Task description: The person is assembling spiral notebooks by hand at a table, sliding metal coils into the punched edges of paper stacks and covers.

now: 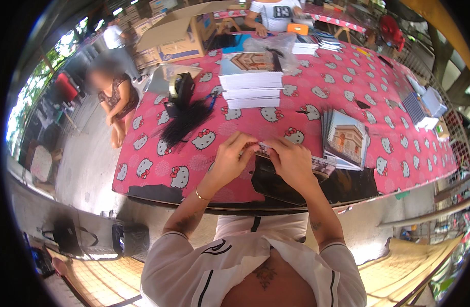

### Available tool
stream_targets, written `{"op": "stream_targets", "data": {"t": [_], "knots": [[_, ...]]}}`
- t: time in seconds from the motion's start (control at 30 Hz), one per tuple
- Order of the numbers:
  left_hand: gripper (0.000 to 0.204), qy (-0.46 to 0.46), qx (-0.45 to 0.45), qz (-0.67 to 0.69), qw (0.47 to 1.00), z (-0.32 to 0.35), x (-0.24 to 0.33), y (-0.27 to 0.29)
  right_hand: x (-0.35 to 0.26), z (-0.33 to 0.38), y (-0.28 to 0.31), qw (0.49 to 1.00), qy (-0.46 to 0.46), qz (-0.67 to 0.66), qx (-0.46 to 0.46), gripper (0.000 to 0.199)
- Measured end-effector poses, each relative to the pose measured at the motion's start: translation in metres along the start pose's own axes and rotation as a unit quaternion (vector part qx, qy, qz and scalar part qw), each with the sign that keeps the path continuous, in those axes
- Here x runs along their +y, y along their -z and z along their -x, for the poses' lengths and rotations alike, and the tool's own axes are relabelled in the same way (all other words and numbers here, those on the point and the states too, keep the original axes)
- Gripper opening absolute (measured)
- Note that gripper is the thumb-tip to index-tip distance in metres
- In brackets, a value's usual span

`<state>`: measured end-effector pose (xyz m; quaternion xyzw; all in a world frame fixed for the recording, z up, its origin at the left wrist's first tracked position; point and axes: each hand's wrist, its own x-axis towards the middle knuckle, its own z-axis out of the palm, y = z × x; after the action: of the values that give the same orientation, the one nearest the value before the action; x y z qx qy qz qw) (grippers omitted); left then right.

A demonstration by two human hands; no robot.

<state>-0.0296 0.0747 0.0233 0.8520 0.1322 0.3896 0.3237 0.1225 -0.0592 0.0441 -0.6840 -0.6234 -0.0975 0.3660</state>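
My left hand (235,155) and my right hand (293,161) are close together at the near edge of the table, fingers bent and pinching. Between and under them is a notebook (323,167) with a printed cover, seen nearly edge-on and mostly hidden by my right hand and forearm. What the fingertips do along its edge is too small to make out. A black sheet-like piece (276,185) lies just below it. Right of my hands, several spiral notebooks (346,138) with a building on the cover lie overlapped. Left of them spreads a bundle of thin black binding coils (186,124).
A tall stack of unbound book blocks (251,88) stands ahead, with a tape dispenser (179,94) and blue-handled pliers (213,101) to its left. A large cardboard box (178,43) sits at the far left. One person (277,15) works across the table; another (115,97) sits at left.
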Motion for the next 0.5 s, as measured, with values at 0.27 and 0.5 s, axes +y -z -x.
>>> {"op": "stream_targets", "data": {"t": [0.27, 0.5], "knots": [[0.036, -0.047, -0.107, 0.010, 0.993, -0.006, -0.015, 0.003, -0.006, 0.002, 0.007, 0.999, -0.016, -0.011, -0.040, 0.013], [0.028, -0.039, -0.133, 0.042, 0.990, -0.022, 0.002, 0.010, -0.003, 0.001, 0.012, 0.998, -0.010, -0.009, -0.056, 0.011]]}}
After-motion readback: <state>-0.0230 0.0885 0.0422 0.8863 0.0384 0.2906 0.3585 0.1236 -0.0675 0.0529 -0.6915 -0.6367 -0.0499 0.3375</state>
